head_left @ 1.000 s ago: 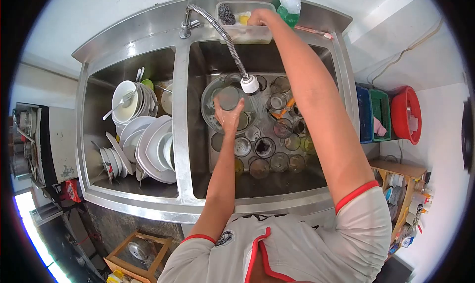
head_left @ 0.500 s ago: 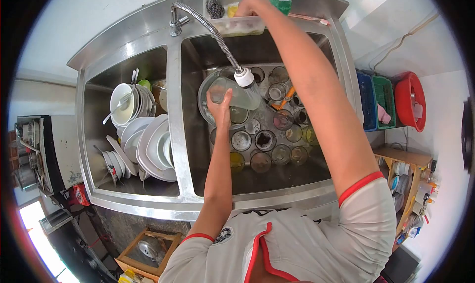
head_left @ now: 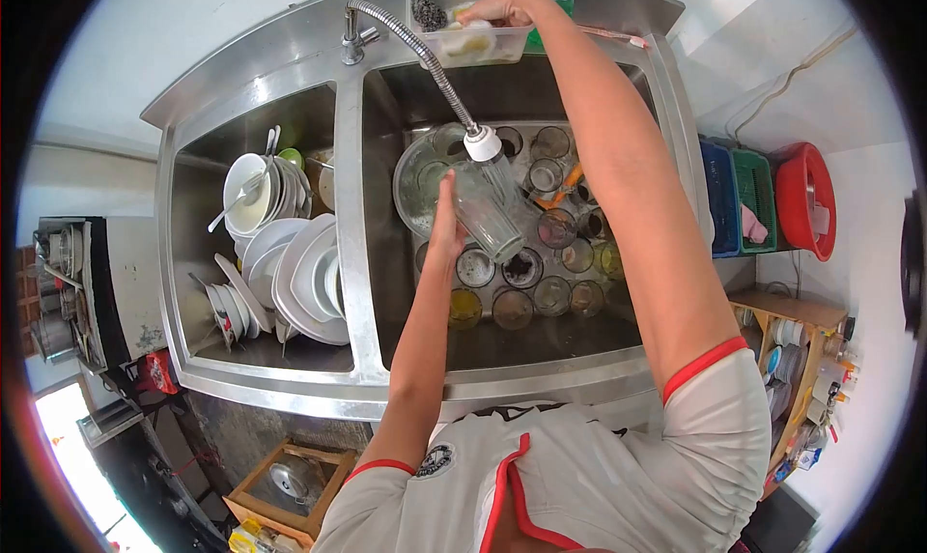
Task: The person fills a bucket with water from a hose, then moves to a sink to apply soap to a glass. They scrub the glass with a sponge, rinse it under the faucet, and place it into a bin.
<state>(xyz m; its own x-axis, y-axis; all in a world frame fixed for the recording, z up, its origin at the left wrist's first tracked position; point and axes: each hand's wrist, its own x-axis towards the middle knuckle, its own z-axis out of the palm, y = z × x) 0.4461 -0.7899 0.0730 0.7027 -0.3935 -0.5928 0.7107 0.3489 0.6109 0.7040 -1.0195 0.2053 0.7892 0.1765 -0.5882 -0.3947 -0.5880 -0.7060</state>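
My left hand [head_left: 447, 220] holds a clear glass [head_left: 488, 220], tilted down to the right under the white faucet head [head_left: 482, 143], with water running over it. Beneath it, several used glasses [head_left: 551, 295] stand in the right basin beside a round clear bowl [head_left: 409, 188]. My right hand [head_left: 497, 7] reaches into a clear plastic container [head_left: 472, 46] behind the basin, its fingers closed on a pale yellowish sponge [head_left: 470, 33]. A dark scouring pad [head_left: 428, 10] lies at the container's left end.
Stacked bowls [head_left: 253, 198] and white plates [head_left: 307, 278] fill much of the left basin. An orange-handled utensil [head_left: 563, 188] lies among the glasses. Blue, green and red baskets [head_left: 803, 200] are at the right. A green bottle stands behind my right wrist.
The glass in my left hand has swung so its end points down and right. My right hand has moved slightly within the container, and the sponge shows more foam.
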